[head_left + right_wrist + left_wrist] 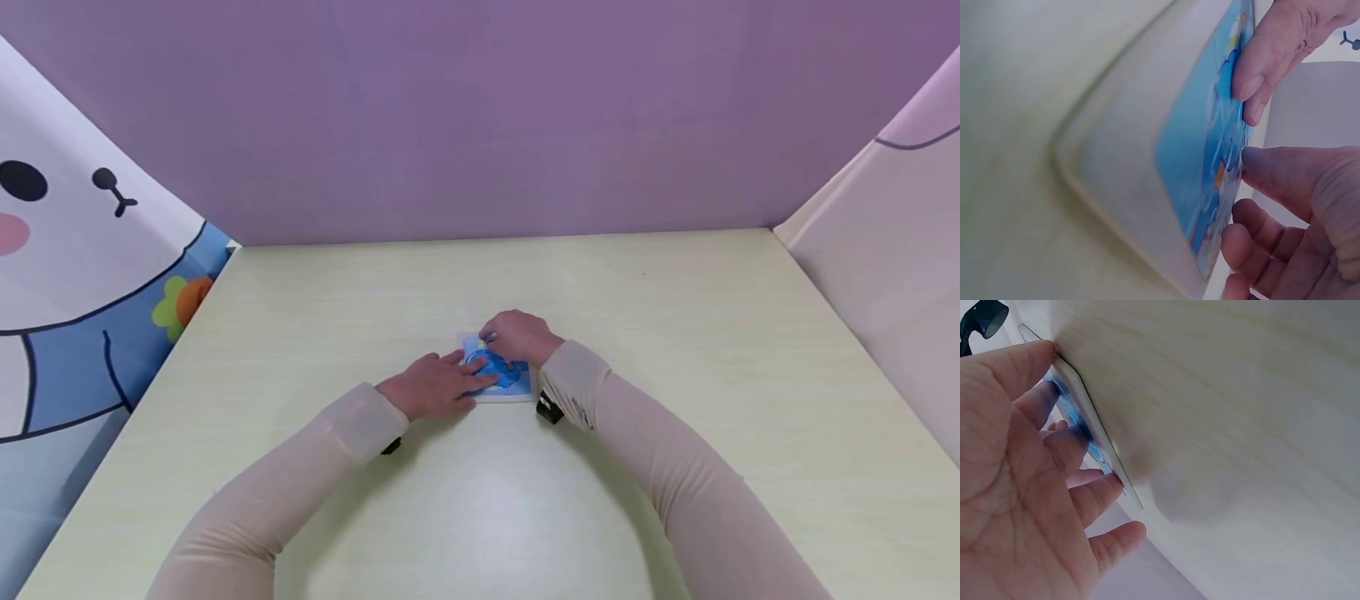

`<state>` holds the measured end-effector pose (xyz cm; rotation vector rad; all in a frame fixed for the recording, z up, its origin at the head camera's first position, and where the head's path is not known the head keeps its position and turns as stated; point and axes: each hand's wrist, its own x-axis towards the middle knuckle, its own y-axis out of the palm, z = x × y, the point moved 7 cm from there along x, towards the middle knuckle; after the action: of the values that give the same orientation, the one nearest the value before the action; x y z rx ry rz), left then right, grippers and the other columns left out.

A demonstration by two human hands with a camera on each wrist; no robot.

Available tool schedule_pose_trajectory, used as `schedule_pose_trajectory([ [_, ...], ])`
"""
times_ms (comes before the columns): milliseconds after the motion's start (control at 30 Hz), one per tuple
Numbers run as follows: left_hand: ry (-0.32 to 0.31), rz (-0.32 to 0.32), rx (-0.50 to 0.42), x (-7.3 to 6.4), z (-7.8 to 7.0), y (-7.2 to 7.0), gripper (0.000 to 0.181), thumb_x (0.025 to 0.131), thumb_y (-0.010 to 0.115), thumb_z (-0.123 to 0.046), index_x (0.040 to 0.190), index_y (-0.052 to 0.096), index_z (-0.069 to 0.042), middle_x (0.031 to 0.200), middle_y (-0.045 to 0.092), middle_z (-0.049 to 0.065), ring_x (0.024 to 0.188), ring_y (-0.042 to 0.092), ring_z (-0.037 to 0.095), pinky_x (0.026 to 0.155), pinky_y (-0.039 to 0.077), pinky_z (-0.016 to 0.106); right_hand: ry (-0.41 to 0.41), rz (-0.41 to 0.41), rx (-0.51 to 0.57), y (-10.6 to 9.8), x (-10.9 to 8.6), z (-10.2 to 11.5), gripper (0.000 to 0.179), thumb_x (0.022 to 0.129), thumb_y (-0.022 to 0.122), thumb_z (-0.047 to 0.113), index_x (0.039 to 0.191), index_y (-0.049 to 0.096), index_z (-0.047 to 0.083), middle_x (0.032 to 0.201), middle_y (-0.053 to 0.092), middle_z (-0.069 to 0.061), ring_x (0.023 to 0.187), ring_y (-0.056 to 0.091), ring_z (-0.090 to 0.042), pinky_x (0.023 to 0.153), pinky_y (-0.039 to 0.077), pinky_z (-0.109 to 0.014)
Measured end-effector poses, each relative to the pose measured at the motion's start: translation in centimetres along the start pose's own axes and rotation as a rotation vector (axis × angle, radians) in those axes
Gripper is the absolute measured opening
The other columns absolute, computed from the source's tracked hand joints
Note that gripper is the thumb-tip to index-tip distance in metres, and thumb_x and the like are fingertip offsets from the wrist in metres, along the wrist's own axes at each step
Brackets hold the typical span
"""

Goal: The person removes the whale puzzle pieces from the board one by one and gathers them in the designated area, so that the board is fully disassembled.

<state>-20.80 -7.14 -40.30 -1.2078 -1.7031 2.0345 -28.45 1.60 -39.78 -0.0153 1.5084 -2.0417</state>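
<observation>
A flat, pale-bordered picture board (516, 388), bright blue with small yellow and orange patches, lies mid-table (480, 500). The left hand (435, 387) rests spread fingers on it; the right hand (519, 336) touches it, fingers bent, any grip unclear.

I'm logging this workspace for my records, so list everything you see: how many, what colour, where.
Picture board: one, blue picture with a white border, on the table under the hands
Table: one, pale yellowish, beneath everything
Back panel: one, purple, behind the table
Cartoon-print panel: one, mainly white and blue, left side
Right-side panel: one, pale, right side
Black wrist pieces: two, black, one at each wrist
Sleeves: two, beige, on the arms
Left hand: one, bare, fingers spread on the board
Right hand: one, bare, fingers curled, thumb at the picture
</observation>
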Motion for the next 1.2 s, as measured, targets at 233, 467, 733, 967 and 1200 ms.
schedule_pose_trajectory([
  [233, 0.013, -0.005, -0.011, -0.25, -0.06, -0.22, 0.051, 0.102, 0.043, -0.036, 0.151, 0.031, -0.026, 0.156, 0.026, 0.005, 0.141, 0.025, 0.037, 0.105, 0.033, 0.054, -0.022, -0.004, 0.108, -0.10, -0.05, -0.13, 0.033, 0.096, 0.055, 0.014, 0.127, 0.063, 0.007, 0.129, 0.061, -0.008, 0.077, 0.066, -0.019, 0.099, 0.042, -0.039],
  [467, -0.012, 0.012, -0.026, 0.01, -0.03, 0.17, 0.051, 0.102, 0.042, -0.036, 0.152, 0.030, -0.027, 0.158, 0.023, 0.003, 0.142, 0.021, 0.034, 0.107, 0.030, 0.053, 0.039, -0.054, 0.271, -0.19, -0.07, -0.65, 0.026, 0.094, 0.057, 0.016, 0.116, 0.068, 0.007, 0.112, 0.067, -0.008, 0.059, 0.060, -0.017, 0.079, 0.048, -0.034],
  [733, -0.018, 0.007, -0.010, -0.26, -0.21, -0.16, 0.052, 0.102, 0.043, -0.038, 0.152, 0.029, -0.028, 0.158, 0.023, 0.002, 0.141, 0.023, 0.038, 0.104, 0.032, 0.055, 0.028, -0.125, 0.378, -0.42, 0.14, -0.76, 0.018, 0.092, 0.061, 0.020, 0.104, 0.067, 0.007, 0.100, 0.067, -0.006, 0.061, 0.059, -0.016, 0.075, 0.047, -0.032],
  [967, -0.027, 0.006, -0.018, -0.31, -0.06, -0.35, 0.053, 0.101, 0.045, -0.039, 0.151, 0.030, -0.029, 0.158, 0.023, 0.003, 0.141, 0.022, 0.039, 0.104, 0.032, 0.056, -0.023, -0.160, 0.459, -0.52, 0.28, -0.37, 0.018, 0.092, 0.061, 0.018, 0.102, 0.068, 0.005, 0.091, 0.066, -0.006, 0.078, 0.059, -0.018, 0.078, 0.046, -0.032],
  [1200, -0.019, 0.010, 0.000, -0.02, -0.01, -0.29, 0.052, 0.102, 0.043, -0.039, 0.151, 0.030, -0.029, 0.158, 0.023, 0.003, 0.141, 0.023, 0.038, 0.104, 0.033, 0.055, -0.011, -0.174, 0.526, -0.78, -0.09, -0.30, 0.016, 0.093, 0.060, 0.016, 0.103, 0.067, 0.004, 0.077, 0.064, -0.003, 0.063, 0.058, -0.013, 0.071, 0.046, -0.027],
])
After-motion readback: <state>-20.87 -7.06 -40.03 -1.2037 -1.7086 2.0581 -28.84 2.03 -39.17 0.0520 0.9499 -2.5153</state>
